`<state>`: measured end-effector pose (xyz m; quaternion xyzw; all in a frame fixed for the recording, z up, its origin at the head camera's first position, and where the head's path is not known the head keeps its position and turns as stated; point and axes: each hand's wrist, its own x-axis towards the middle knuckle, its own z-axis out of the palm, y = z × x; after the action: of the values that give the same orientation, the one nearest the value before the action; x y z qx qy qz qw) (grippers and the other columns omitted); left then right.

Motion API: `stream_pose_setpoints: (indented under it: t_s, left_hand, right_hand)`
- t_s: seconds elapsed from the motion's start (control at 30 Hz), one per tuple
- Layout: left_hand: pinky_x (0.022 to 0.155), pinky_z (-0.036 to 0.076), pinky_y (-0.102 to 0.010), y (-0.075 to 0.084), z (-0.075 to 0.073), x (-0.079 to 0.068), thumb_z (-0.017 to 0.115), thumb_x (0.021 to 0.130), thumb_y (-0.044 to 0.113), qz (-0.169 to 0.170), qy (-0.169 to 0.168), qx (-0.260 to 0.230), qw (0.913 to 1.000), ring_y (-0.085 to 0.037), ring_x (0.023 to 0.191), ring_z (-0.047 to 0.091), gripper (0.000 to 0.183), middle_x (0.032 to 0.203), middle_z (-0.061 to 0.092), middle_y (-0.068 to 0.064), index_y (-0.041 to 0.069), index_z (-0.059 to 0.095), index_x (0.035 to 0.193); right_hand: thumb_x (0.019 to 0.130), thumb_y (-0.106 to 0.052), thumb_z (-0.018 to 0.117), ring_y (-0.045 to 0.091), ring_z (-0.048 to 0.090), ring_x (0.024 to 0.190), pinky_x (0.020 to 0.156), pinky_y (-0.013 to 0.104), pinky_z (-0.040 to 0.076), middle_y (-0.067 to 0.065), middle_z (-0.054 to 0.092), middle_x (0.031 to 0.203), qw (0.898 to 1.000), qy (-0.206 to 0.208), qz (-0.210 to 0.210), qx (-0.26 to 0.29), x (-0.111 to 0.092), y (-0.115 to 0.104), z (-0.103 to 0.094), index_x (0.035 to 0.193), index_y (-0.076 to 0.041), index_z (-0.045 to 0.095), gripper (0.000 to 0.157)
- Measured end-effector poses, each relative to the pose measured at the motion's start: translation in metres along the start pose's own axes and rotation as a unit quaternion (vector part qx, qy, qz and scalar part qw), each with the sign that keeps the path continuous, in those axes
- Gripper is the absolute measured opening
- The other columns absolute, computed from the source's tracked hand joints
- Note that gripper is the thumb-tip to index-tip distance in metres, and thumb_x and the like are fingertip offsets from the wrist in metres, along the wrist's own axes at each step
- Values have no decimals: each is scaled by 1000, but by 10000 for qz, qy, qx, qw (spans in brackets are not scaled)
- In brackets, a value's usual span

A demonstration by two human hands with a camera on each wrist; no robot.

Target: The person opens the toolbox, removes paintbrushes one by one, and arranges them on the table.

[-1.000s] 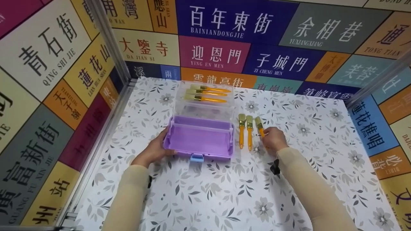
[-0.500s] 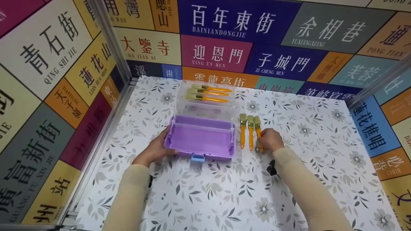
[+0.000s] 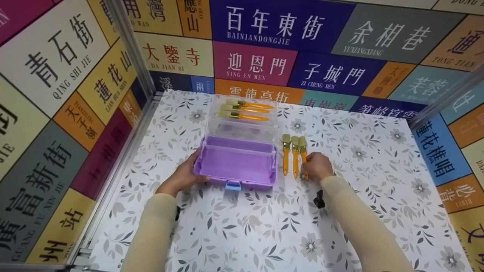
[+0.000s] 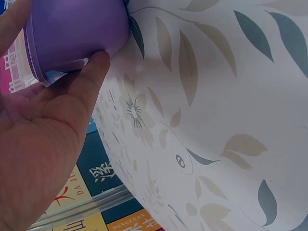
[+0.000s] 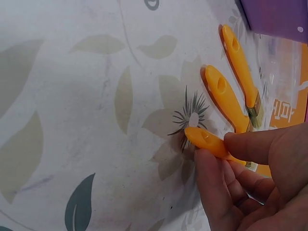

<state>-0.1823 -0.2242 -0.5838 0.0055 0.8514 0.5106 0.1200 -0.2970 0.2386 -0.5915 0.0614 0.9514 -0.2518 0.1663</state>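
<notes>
My left hand (image 3: 183,176) holds the left end of a purple plastic box (image 3: 237,162), thumb near its front corner. In the left wrist view, fingers lie along the box wall (image 4: 79,33). The box is open, its clear lid (image 3: 242,131) tipped back with three paintbrushes (image 3: 253,110) lying in it. To the right, my right hand (image 3: 318,165) pinches the yellow handle of a paintbrush (image 5: 206,139) between thumb and fingers. That brush lies beside two more paintbrushes, a middle one (image 3: 295,156) and a left one (image 3: 286,155), bristles pointing away from me.
A flower-and-leaf patterned white cloth (image 3: 264,234) covers the table. Walls of coloured panels with street names (image 3: 261,64) stand behind and at both sides, with a metal post (image 3: 134,49) at the back left corner. A blue latch (image 3: 233,185) hangs on the box front.
My right hand has moved slightly left, bringing the pinched paintbrush close beside the middle one and more nearly parallel to it. My left hand stays on the box.
</notes>
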Motion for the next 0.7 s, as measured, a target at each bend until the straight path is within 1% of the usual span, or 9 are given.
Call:
stream_pose_setpoints:
  t_s: [0.2, 0.4, 0.5, 0.6, 0.7]
  left_hand:
    - [116, 23, -50, 0, 0, 0, 87, 74, 16, -33, -10, 34, 10000, -36, 143, 31, 114, 159, 31, -17, 18, 14, 162]
    - [116, 24, -52, 0, 0, 0, 87, 74, 16, 33, -3, 3, 10000, -39, 141, 32, 114, 158, 31, -20, 17, 15, 161]
    - [115, 25, -53, 0, 0, 0, 87, 74, 15, 20, -22, -10, 10000, -39, 141, 32, 114, 157, 32, -20, 18, 14, 162]
    - [115, 25, -52, 0, 0, 0, 87, 74, 15, -4, -34, 2, 10000, -38, 141, 33, 114, 158, 32, -18, 19, 14, 162]
    - [115, 25, -52, 0, 0, 0, 87, 74, 16, 3, -34, 11, 10000, -37, 141, 33, 114, 158, 32, -17, 18, 14, 162]
  right_hand:
    - [89, -17, 61, 32, 59, 94, 79, 42, 52, 20, 64, 113, 10000, -11, 39, 20, -1, 2, 0, 117, 3, 62, 35]
    - [90, -18, 61, 33, 58, 100, 85, 44, 51, 20, 63, 117, 10000, 28, 62, -7, -2, 1, -1, 121, 3, 62, 37]
    - [91, -18, 61, 33, 58, 100, 84, 44, 52, 21, 62, 118, 9999, 9, 110, 37, -3, 1, -2, 122, 3, 61, 38]
    - [92, -19, 61, 31, 59, 96, 78, 41, 52, 20, 63, 116, 9999, 30, 105, 92, -5, 2, -4, 120, 2, 62, 35]
    - [93, -21, 61, 28, 61, 87, 69, 36, 52, 17, 66, 109, 9999, 124, 63, 86, -9, 2, -6, 118, 1, 62, 34]
